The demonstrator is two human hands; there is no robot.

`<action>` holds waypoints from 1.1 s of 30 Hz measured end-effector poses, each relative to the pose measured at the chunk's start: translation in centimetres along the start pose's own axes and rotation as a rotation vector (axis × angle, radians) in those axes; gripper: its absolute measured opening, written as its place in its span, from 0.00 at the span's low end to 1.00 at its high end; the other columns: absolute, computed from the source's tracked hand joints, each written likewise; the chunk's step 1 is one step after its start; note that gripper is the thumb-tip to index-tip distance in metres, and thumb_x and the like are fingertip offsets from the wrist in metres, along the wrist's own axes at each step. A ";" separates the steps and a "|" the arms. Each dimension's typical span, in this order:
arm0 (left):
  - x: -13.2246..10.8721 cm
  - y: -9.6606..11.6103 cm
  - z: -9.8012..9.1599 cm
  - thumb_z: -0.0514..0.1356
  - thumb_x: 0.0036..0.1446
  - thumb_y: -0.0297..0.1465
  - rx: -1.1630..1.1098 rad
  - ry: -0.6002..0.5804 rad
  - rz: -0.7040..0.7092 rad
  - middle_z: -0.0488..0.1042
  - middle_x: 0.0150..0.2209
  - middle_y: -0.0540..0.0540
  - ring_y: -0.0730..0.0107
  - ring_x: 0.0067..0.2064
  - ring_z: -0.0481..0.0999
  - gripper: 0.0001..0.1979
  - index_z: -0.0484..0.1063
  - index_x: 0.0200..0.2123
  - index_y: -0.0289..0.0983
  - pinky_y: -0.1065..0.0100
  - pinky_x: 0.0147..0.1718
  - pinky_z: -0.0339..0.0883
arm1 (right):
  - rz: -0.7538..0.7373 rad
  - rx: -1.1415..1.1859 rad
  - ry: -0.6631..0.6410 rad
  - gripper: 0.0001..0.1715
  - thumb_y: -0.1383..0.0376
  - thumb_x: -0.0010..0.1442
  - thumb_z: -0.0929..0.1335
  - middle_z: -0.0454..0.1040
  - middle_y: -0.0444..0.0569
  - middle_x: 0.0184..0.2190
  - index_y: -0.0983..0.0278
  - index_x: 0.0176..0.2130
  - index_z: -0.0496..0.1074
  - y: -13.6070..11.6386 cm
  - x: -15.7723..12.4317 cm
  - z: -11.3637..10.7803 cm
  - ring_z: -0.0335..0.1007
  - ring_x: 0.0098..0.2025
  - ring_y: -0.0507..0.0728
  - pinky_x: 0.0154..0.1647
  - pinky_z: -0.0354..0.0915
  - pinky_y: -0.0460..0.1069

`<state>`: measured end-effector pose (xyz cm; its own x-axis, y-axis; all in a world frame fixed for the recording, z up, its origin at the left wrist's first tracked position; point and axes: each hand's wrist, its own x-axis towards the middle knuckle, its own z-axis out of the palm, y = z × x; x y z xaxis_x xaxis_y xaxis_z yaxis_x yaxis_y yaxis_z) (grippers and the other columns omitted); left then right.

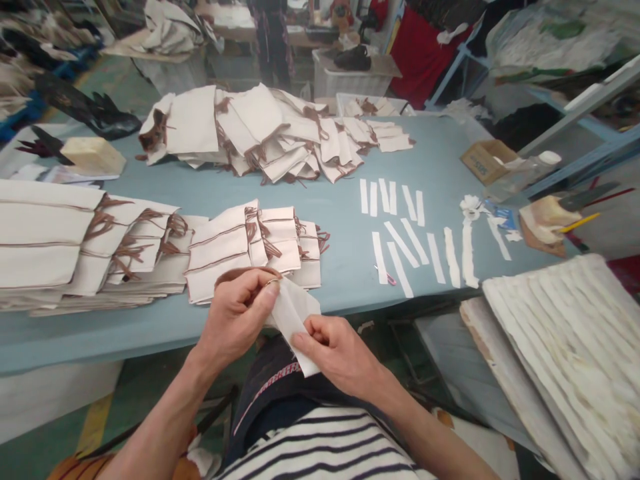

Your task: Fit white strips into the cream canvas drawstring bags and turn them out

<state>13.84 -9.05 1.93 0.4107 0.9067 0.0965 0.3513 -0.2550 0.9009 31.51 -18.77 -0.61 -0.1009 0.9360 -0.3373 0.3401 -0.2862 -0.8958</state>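
Observation:
Both hands hold one white fabric piece [295,308] with a brown edge, just off the front edge of the table. My left hand [243,310] pinches its upper end, where the brown trim [247,272] curves above the fingers. Lower down, my right hand [333,343] grips the piece's right side between thumb and fingers. Just beyond the hands lies a stack of cream fabric panels [220,243] with brown piping and loose brown ends. To the right on the table, several white strips [393,197] lie in loose rows.
A larger panel stack [45,233] covers the table's left side. More cream pieces [265,130] pile along the back. A small cardboard box [487,160], a clear bottle [530,173] and a yellow pencil [580,223] sit at right. Ridged white material [570,347] stands at lower right.

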 end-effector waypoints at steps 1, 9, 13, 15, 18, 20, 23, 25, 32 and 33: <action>0.1 0.2 -0.4 0.59 0.65 0.35 -0.006 -0.028 0.019 0.78 0.33 0.46 0.70 0.30 0.71 0.14 0.74 0.29 0.36 0.71 0.27 0.62 | -0.003 -0.010 -0.065 0.23 0.58 0.67 0.68 0.58 0.37 0.20 0.63 0.23 0.62 -0.1 -0.5 -0.6 0.54 0.24 0.49 0.25 0.47 0.45; 1.1 1.0 -3.2 0.58 0.68 0.37 0.066 -0.124 0.080 0.80 0.31 0.48 0.70 0.29 0.73 0.14 0.79 0.35 0.36 0.72 0.27 0.64 | 0.016 -0.322 -0.461 0.08 0.61 0.55 0.78 0.74 0.38 0.24 0.63 0.33 0.81 -1.4 -4.0 -7.1 0.67 0.26 0.49 0.29 0.54 0.44; 1.5 2.1 -3.8 0.58 0.69 0.36 0.078 -0.179 0.143 0.83 0.36 0.46 0.65 0.37 0.81 0.14 0.80 0.35 0.36 0.70 0.35 0.71 | -0.056 -0.367 -0.091 0.09 0.60 0.66 0.71 0.77 0.42 0.27 0.62 0.39 0.80 -1.6 -2.5 -8.8 0.70 0.28 0.52 0.31 0.60 0.46; 1.6 3.0 -3.8 0.58 0.69 0.33 0.083 -0.218 0.195 0.83 0.39 0.45 0.65 0.40 0.82 0.13 0.80 0.35 0.36 0.71 0.37 0.72 | -0.247 -0.288 0.158 0.12 0.59 0.67 0.70 0.81 0.47 0.34 0.63 0.45 0.78 -2.2 -0.7 -8.9 0.74 0.34 0.55 0.38 0.67 0.48; 1.7 4.3 -3.6 0.57 0.70 0.30 0.106 -0.269 0.273 0.81 0.36 0.46 0.68 0.37 0.80 0.12 0.79 0.36 0.37 0.72 0.35 0.71 | -0.652 -0.170 0.218 0.22 0.56 0.65 0.73 0.81 0.55 0.50 0.65 0.54 0.73 -3.9 2.4 -7.8 0.77 0.51 0.60 0.55 0.69 0.53; 1.6 4.9 -3.6 0.56 0.70 0.29 0.145 -0.290 0.323 0.80 0.33 0.48 0.70 0.34 0.79 0.12 0.79 0.37 0.37 0.72 0.33 0.69 | -0.888 -0.144 0.136 0.25 0.53 0.65 0.74 0.80 0.57 0.53 0.66 0.55 0.73 -5.2 4.2 -6.7 0.76 0.55 0.61 0.58 0.68 0.55; 0.9 5.3 -3.9 0.54 0.72 0.28 0.273 -0.301 0.380 0.80 0.31 0.49 0.71 0.31 0.77 0.13 0.77 0.36 0.37 0.71 0.30 0.65 | -1.003 -0.135 0.007 0.21 0.52 0.63 0.75 0.81 0.49 0.40 0.65 0.46 0.75 -6.5 5.8 -5.7 0.76 0.40 0.56 0.46 0.69 0.51; 0.1 5.4 -4.0 0.53 0.73 0.29 0.369 -0.287 0.420 0.79 0.30 0.50 0.71 0.29 0.75 0.14 0.75 0.35 0.37 0.70 0.28 0.61 | -0.956 -0.179 -0.061 0.19 0.52 0.62 0.77 0.77 0.43 0.31 0.65 0.39 0.75 -7.0 6.1 -5.8 0.70 0.32 0.52 0.36 0.63 0.47; -0.8 5.8 -3.2 0.51 0.71 0.27 0.394 -0.270 0.386 0.72 0.25 0.54 0.75 0.25 0.70 0.16 0.71 0.31 0.37 0.70 0.26 0.58 | -0.714 -0.281 -0.407 0.26 0.47 0.59 0.78 0.67 0.38 0.27 0.65 0.32 0.70 -9.3 6.0 -7.9 0.59 0.28 0.48 0.28 0.52 0.45; -0.8 5.8 -3.0 0.50 0.71 0.27 0.385 -0.259 0.365 0.72 0.24 0.54 0.75 0.24 0.69 0.16 0.71 0.30 0.37 0.71 0.25 0.58 | -0.678 -0.316 -0.407 0.27 0.46 0.59 0.78 0.66 0.38 0.27 0.64 0.32 0.70 -9.6 6.0 -8.0 0.58 0.28 0.48 0.28 0.52 0.45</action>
<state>13.00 -10.18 8.33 0.7377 0.6379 0.2211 0.4089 -0.6827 0.6056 35.11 -8.79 8.26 -0.6846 0.7204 0.1113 0.3238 0.4374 -0.8390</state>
